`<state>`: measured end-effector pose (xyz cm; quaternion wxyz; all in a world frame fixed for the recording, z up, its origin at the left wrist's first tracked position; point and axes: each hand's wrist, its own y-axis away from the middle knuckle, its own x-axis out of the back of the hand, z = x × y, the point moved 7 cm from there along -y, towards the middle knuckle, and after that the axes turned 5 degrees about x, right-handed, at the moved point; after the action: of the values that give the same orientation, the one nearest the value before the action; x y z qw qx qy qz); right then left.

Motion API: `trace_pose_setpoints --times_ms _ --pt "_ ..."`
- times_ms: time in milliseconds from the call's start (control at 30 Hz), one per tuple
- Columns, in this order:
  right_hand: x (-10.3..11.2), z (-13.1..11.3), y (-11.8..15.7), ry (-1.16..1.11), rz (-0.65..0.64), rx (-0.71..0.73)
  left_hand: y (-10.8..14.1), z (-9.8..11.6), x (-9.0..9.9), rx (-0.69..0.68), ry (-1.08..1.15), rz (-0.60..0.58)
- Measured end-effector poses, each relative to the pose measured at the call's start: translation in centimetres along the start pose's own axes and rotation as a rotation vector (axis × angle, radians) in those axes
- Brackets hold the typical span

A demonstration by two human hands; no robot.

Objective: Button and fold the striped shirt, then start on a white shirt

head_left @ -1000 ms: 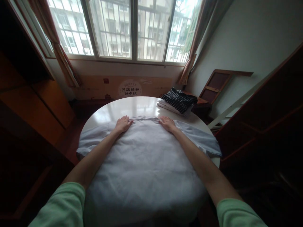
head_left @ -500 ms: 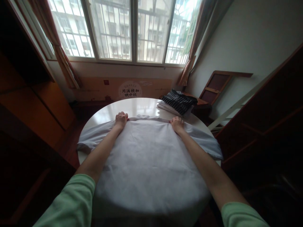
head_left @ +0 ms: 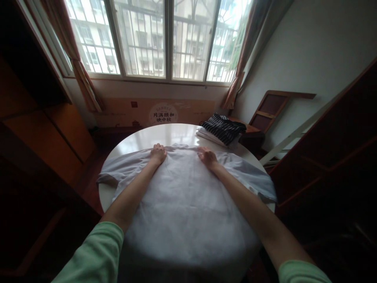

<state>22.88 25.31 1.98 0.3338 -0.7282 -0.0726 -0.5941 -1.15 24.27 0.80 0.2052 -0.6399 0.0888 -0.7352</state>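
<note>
A pale shirt point(head_left: 188, 200) lies spread out, its sleeves reaching to both sides and its body draping over the near edge of the round white table point(head_left: 147, 135). My left hand point(head_left: 159, 153) is closed on the fabric at the left shoulder, knuckles up. On the other side of the collar point(head_left: 181, 146), my right hand point(head_left: 207, 157) has its fingers closed on the shirt's upper edge. The fingertips of both hands are partly hidden.
Folded clothes, with a black-and-white striped garment point(head_left: 224, 127) on top, lie at the table's back right. A wooden chair point(head_left: 266, 108) leans beyond it. A barred window point(head_left: 167, 39) is ahead, with wooden furniture point(head_left: 44, 133) on the left.
Both hands have moved inward along the shirt's top edge, the right one farther, so they are now closer to the collar. The sleeves have shifted and wrinkled slightly.
</note>
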Motion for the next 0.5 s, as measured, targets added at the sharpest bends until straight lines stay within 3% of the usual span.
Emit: trace_pose_setpoints --times_ms 100,200,300,500 --pt "-1.5 -2.1 0.0 -0.132 -0.067 0.076 0.4 -0.4 0.0 -0.092 0.042 -0.037" --pt "-2.6 -2.1 0.1 -0.143 -0.16 0.059 0.5 -2.3 -0.4 -0.174 0.084 -0.156" --pt "-2.7 -1.6 0.1 -0.129 -0.202 0.052 0.1 -6.2 -0.4 -0.104 0.053 -0.241" --pt "-2.5 -1.7 0.3 -0.127 -0.219 0.039 0.2 -15.1 1.5 0.043 0.078 -0.268"
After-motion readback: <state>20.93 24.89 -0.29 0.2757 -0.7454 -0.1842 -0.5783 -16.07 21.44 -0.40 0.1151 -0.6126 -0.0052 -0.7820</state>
